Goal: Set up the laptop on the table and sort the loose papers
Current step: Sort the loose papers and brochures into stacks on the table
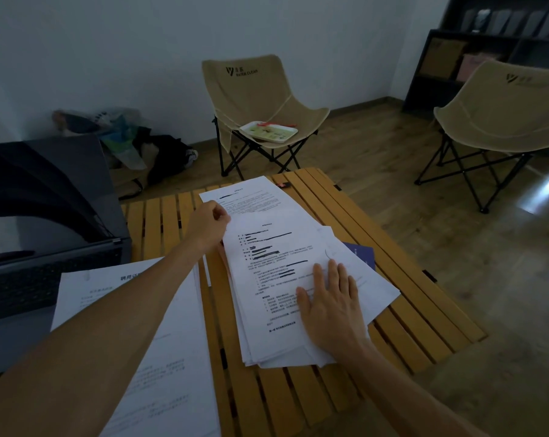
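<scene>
Far left on the slatted table (267, 398), an open laptop (39, 247), screen dark, keyboard toward the near edge. Overlapping its near right corner, a printed sheet (159, 357) lying flat and running toward the near edge, partly crossed by the left forearm. Behind the laptop on the floor by the wall, a heap of bags (131, 143), blurred. Middle of the table: left hand (208, 223) reached far across, fingers curled, pinching the far left corner of the top sheet (267, 279) of a loose pile (301, 348). Pile fanned unevenly, edges out of line, a further sheet (245, 193) sticking out at the far end toward the table's far edge. Just right of centre, right hand (333, 304) flat on the pile's near half, palm down, fingers straight and slightly spread, pressing the papers to the table. Under the pile's right side, a blue booklet (363, 253), only a corner showing. Near the table's far edge, a small dark red thing (282, 184), too small to tell. Beyond the table, a beige folding chair (254, 99) with a white tray (268, 131) on its seat. Far right, a second beige chair (506, 121), and behind it a dark shelf (440, 74) against the wall.
</scene>
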`<state>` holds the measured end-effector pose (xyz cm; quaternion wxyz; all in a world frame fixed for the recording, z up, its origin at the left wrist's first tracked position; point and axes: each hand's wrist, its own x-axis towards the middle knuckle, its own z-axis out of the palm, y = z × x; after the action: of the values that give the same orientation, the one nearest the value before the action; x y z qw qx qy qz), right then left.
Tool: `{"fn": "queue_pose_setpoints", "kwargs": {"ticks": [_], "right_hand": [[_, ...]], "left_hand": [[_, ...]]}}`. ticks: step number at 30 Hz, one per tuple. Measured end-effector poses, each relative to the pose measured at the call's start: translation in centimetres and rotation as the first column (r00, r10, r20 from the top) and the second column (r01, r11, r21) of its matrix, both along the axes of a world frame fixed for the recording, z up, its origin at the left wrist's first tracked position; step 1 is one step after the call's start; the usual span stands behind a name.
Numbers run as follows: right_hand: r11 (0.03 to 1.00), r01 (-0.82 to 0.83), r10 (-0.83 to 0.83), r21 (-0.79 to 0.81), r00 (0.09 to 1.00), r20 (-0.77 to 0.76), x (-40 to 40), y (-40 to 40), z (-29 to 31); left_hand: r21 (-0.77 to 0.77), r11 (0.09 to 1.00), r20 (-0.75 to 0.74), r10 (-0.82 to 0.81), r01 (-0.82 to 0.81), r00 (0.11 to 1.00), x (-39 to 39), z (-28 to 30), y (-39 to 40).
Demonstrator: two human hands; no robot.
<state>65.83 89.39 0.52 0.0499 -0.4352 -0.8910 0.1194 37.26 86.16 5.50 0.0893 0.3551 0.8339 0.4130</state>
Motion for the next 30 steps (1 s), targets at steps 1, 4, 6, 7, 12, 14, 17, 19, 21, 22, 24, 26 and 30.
{"fn": "queue_pose_setpoints", "kwargs": {"ticks": [1, 4, 6, 7, 12, 14, 17, 19, 21, 22, 24, 26, 30], "right_hand": [[1.0, 0.0, 0.0, 0.0, 1.0, -0.002, 0.0, 0.0, 0.0], [1.0, -0.001, 0.001, 0.0, 1.0, 0.004, 0.0, 0.0, 0.2], [1.0, 0.001, -0.001, -0.002, 1.0, 0.005, 0.0, -0.2, 0.3], [1.0, 0.001, -0.001, -0.003, 1.0, 0.001, 0.0, -0.2, 0.4], [1.0, 0.002, -0.003, -0.002, 1.0, -0.019, 0.2, -0.2, 0.3], [0.999, 0.009, -0.012, -0.034, 0.997, -0.077, 0.2, 0.1, 0.3], [0.969, 0.112, -0.181, -0.219, 0.929, -0.323, 0.2, 1.2, 0.9], [0.903, 0.157, -0.347, -0.401, 0.818, -0.46, 0.2, 2.3, 2.7], [0.825, 0.099, -0.445, -0.556, 0.719, -0.533, 0.4, 3.5, 4.9], [0.784, 0.024, -0.468, -0.621, 0.681, -0.564, 0.5, 4.1, 6.1], [0.697, -0.188, -0.454, -0.692, 0.632, -0.628, 1.0, 5.3, 7.8], [0.644, -0.342, -0.354, -0.684, 0.66, -0.663, 1.6, 5.7, 9.0], [0.673, -0.417, -0.27, -0.612, 0.631, -0.727, 2.4, 4.1, 11.1]], "left_hand": [[0.039, 0.999, 0.011, 0.004, -0.004, 1.0, 0.0, 0.1, -0.1], [0.169, 0.984, 0.155, 0.026, -0.053, 0.988, 0.5, 0.4, -0.7], [0.219, 0.971, 0.33, 0.022, -0.099, 0.944, 1.5, 0.3, -1.1], [0.222, 0.969, 0.384, 0.012, -0.105, 0.923, 2.1, 0.1, -1.2], [0.186, 0.979, 0.313, 0.019, -0.081, 0.95, 3.6, -0.8, -1.7], [0.206, 0.974, 0.262, 0.037, -0.093, 0.964, 3.3, -0.7, -1.8], [0.288, 0.956, 0.251, -0.025, -0.05, 0.968, 3.6, 0.4, -2.4], [0.35, 0.937, 0.259, -0.096, -0.001, 0.961, 4.3, 1.6, -3.2], [0.412, 0.91, 0.254, -0.164, 0.047, 0.953, 5.2, 3.1, -4.2], [0.447, 0.892, 0.256, -0.205, 0.072, 0.945, 5.6, 3.8, -4.8], [0.515, 0.851, 0.265, -0.27, 0.1, 0.926, 6.5, 5.5, -5.9], [0.556, 0.827, 0.263, -0.271, 0.084, 0.926, 7.2, 7.2, -7.0], [0.625, 0.779, 0.268, -0.276, 0.051, 0.923, 8.7, 10.4, -9.1]]}}
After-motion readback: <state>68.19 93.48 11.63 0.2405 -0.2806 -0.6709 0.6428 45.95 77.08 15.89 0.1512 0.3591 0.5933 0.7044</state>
